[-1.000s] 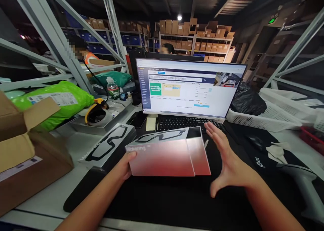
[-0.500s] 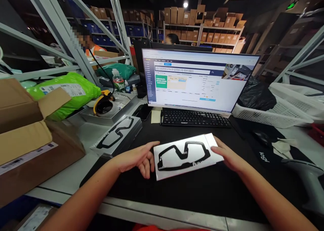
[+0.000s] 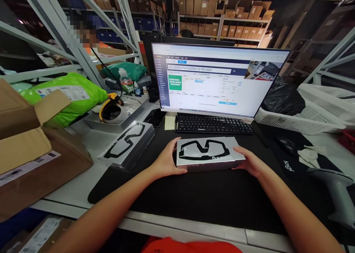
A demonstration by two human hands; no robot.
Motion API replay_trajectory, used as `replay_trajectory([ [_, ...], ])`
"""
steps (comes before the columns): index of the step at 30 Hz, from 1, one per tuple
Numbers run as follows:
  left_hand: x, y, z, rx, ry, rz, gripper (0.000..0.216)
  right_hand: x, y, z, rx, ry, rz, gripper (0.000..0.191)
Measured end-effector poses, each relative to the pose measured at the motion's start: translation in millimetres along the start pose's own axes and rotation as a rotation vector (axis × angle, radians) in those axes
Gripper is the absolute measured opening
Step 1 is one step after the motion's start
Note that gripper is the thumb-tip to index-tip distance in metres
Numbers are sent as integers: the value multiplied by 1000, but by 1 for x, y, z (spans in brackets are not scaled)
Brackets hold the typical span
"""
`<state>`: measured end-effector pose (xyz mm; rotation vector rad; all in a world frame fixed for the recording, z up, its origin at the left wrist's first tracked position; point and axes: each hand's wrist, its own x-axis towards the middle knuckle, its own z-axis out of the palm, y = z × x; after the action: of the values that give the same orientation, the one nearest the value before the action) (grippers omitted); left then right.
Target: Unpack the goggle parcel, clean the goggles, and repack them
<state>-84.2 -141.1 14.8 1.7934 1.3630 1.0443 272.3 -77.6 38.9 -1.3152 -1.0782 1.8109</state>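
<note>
A flat white box printed with a black glasses outline lies on the black desk mat in front of the keyboard. My left hand grips its left end, fingers wrapped round the edge. My right hand holds its right end. A second box of the same kind rests to the left, partly off the mat.
A monitor stands behind the keyboard. An open cardboard box and a green parcel sit at the left, a yellow scanner on a tray, a phone, white baskets and a handheld scanner at the right. People work behind the shelving.
The box was tilted up in my left hand, then laid flat on the mat. Both hands now hold its ends and it sits squarer, closer to the keyboard.
</note>
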Motion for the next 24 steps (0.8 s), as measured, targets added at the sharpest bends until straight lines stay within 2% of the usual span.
replay_trajectory([
  [3, 0, 5, 3, 7, 39, 16, 117, 2, -8, -11, -9, 50, -29, 40],
  [10, -3, 13, 2, 71, 25, 39, 115, 5, -10, -36, -50, 70, -11, 41],
  [14, -3, 12, 0, 82, 18, 52, 114, 5, -9, -46, -60, 90, -13, 48],
  [21, -2, 6, 1, 92, -3, 109, 111, 6, -4, -67, -18, 151, -14, 39],
  [24, 0, 2, 0, 56, -4, 127, 111, 6, -4, -74, -12, 155, -1, 42],
])
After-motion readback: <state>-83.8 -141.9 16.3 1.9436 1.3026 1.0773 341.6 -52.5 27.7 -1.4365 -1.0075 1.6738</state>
